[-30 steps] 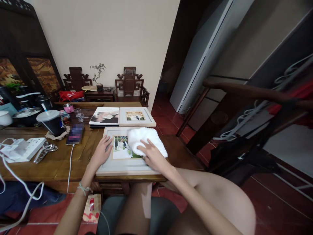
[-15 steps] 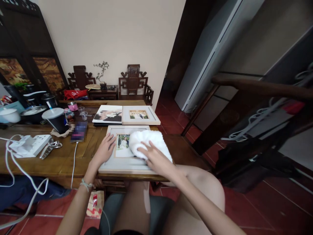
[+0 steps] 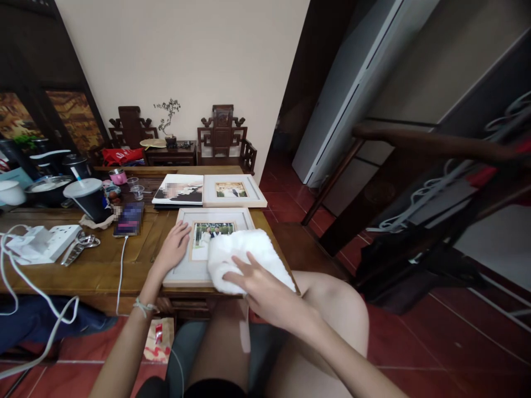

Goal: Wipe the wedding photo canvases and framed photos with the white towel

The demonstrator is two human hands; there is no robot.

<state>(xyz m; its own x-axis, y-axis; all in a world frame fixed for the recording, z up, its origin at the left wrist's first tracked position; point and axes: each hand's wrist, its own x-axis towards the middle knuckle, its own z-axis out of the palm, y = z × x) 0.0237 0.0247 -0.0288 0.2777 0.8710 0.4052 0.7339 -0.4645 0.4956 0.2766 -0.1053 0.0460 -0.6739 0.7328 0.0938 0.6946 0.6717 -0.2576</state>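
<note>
A pale picture frame with a photo of two people lies flat near the table's front edge. My left hand rests on its left side, fingers stretched out. Under my right hand is a fluffy white cloth, pressed against the lower right of the frame and hiding that part and some of the photo. The right fingers lie over the cloth and hold it. Behind it lie a second picture frame and a photo album, side by side.
Left on the wooden table are a power strip with white cables, a charging phone, a dark cup with lid and straw, and a pink mug. A wooden chair stands at the right.
My right hand has slid the cloth down and slightly left over the frame, uncovering more of the photo's upper part. The left hand stays on the frame's left side. The view has shifted slightly.
</note>
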